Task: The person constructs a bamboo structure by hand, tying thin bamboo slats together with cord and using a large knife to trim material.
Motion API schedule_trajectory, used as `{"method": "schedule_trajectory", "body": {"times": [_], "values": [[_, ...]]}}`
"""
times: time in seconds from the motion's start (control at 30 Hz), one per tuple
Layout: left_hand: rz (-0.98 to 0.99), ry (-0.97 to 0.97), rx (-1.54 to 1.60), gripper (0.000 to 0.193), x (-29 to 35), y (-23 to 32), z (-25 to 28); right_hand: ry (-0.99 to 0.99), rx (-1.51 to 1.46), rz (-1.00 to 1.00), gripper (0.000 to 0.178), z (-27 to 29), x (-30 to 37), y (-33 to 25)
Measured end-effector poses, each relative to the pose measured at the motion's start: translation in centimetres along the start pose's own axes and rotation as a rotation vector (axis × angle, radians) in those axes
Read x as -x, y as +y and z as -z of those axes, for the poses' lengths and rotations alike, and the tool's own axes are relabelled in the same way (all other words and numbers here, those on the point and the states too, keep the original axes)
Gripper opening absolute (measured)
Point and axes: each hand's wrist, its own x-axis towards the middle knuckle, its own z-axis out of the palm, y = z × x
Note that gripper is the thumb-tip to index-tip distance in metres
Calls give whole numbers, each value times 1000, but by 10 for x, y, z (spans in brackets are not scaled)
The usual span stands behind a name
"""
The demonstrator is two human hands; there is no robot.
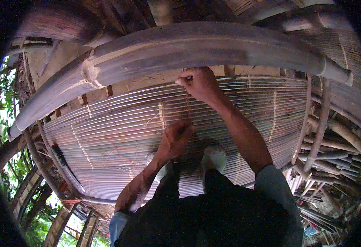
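Below me lies a slatted panel [119,136] of thin, pale strips running left to right. At the panel's far edge, just in front of a thick bamboo pole, my right hand [200,84] is closed in a pinch. A thin reddish cord [188,106] runs from it across the strips toward me. My left hand [178,135], nearer my body and low over the slats, has its fingers closed at the cord's lower part. The fingertips of this hand are partly in shadow, so the exact grip is hard to see.
The bamboo pole [213,43] spans the far side. My shoes [214,158] stand on the slats. A dark, long-handled object [63,158] lies at the left edge. Stacked poles [332,144] fill the right; leafy plants [10,107] show at left.
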Motion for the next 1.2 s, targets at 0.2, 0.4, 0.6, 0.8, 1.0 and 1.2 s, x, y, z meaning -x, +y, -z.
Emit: {"method": "schedule_trajectory", "body": {"times": [0.2, 0.4, 0.6, 0.8, 1.0, 1.2], "values": [[40, -35, 9, 23, 2, 9, 3, 404, 72, 6, 32, 15, 10, 20], [186, 21, 313, 17, 11, 26, 59, -27, 235, -112, 36, 39, 18, 32], [-77, 199, 463, 31, 15, 47, 82, 15, 201, -157, 45, 24, 24, 41], [-377, 86, 887, 43, 19, 69, 68, 82, 209, -136, 38, 20, 25, 30], [-232, 339, 767, 45, 68, 40, 57, 180, 159, -56, 31, 19, 27, 32], [-76, 388, 592, 46, 90, 42, 52, 60, 186, -114, 26, 28, 34, 27]]}}
